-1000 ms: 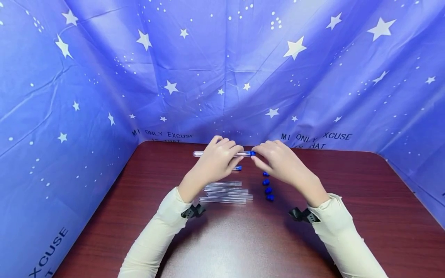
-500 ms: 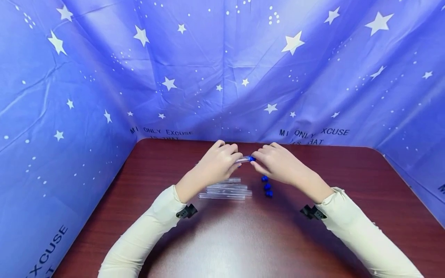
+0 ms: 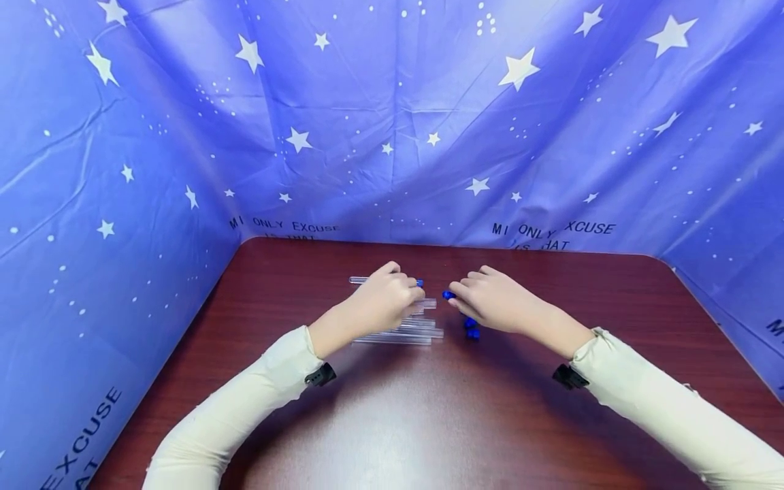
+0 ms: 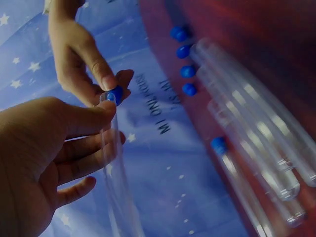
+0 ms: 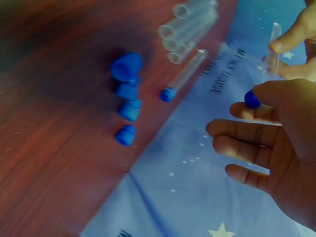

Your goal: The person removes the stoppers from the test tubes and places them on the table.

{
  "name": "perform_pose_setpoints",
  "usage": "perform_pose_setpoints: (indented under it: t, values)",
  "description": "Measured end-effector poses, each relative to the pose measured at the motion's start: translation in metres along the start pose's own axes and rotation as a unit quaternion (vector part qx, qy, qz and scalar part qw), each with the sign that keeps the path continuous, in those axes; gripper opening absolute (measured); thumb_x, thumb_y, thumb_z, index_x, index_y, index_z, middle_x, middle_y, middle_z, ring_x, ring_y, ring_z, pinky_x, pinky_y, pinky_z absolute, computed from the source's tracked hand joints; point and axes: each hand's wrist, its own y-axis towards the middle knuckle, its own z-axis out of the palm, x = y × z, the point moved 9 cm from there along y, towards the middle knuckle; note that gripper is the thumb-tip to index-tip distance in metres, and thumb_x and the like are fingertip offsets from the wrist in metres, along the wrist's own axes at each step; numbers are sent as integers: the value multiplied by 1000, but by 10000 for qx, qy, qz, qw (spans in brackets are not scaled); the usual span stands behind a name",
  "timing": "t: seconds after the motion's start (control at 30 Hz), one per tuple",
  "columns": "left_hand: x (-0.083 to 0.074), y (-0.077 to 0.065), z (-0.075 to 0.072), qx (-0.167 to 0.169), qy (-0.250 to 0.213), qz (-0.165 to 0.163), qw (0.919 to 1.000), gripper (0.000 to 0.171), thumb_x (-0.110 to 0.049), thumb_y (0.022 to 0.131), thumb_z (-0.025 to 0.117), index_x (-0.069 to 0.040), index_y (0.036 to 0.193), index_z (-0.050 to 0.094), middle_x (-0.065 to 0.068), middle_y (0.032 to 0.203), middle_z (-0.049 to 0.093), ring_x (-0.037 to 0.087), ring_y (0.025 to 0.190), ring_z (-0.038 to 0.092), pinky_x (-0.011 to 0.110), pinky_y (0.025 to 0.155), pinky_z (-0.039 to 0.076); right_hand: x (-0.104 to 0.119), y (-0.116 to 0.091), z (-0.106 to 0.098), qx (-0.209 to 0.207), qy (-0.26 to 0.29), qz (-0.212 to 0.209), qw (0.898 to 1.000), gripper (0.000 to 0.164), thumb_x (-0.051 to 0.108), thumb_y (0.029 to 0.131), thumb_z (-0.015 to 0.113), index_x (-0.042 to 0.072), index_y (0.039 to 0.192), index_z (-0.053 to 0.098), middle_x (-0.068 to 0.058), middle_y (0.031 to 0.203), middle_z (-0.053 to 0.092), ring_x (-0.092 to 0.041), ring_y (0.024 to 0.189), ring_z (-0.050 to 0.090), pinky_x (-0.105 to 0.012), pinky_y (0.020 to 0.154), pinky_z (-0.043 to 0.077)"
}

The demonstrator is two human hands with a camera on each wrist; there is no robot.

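Note:
My left hand pinches a clear, round-ended test tube between thumb and forefinger. The mouth of this tube points toward my right hand, whose thumb and forefinger pinch a blue cap. In the head view a narrow gap lies between cap and tube mouth; in the left wrist view the two overlap. Behind the left hand, a test tube with a blue cap lies on the table. Several uncapped tubes lie side by side below the left hand, their mouths facing right.
Several loose blue caps stand in a row on the dark red table, right of the tube mouths. A blue curtain with white stars encloses the table's back and sides.
Both hands have come lower and nearer the tubes on the table. The blue cap, earlier at the held tube's mouth, now shows slightly apart from it in the head view.

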Motion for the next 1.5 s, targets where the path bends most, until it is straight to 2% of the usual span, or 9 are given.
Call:
perform_pose_setpoints:
  t: [0.17,0.3,0.57,0.77,0.87,1.07,1.5]
  values:
    - [-17,-6,25,889,32,375,9953,9,-28,89,76,-20,95,75,-8,87,73,10,85,70,32,83,46,4,-10,15,247,-104,-145,9995,24,28,96,68,13,83,55,5,66,55,-19,67,55,-34,67,40]
    - [-29,-11,39,1176,22,594,9913,13,-31,90,76,-21,98,76,-9,91,70,8,85,68,29,77,43,9,-18,22,374,-213,-353,9985,22,30,96,68,13,86,56,4,68,58,-19,68,58,-34,65,38]
    - [-41,-20,56,1371,-35,836,9870,16,-37,90,76,-22,95,75,-10,88,66,6,78,64,27,72,38,11,-31,34,726,-204,-416,9963,21,30,94,70,13,88,58,2,73,64,-20,71,61,-35,65,39]
    - [-43,-23,64,1448,-5,876,9856,18,-38,87,79,-23,94,74,-10,87,67,5,76,64,27,72,39,14,-39,39,1003,-133,-440,9939,19,29,93,71,12,91,64,1,78,68,-20,72,61,-35,66,40]
    - [-43,-24,69,1535,-42,843,9845,18,-38,87,78,-22,95,75,-10,88,68,6,77,64,28,73,41,15,-42,43,1059,-133,-462,9932,18,28,92,72,13,87,63,1,78,69,-20,72,62,-36,66,41]
    - [-43,-24,75,1646,-159,744,9834,18,-37,88,78,-21,96,75,-11,87,68,7,75,66,31,78,44,15,-46,48,1075,-173,-496,9928,22,27,89,75,14,81,60,3,70,62,-18,66,57,-32,62,35]
    - [-41,-25,76,1395,6,707,9877,20,-42,88,77,-23,95,74,-12,88,69,5,77,66,27,72,40,21,-50,47,762,-819,-697,9913,29,31,83,80,12,77,58,1,67,59,-20,63,54,-33,62,35]
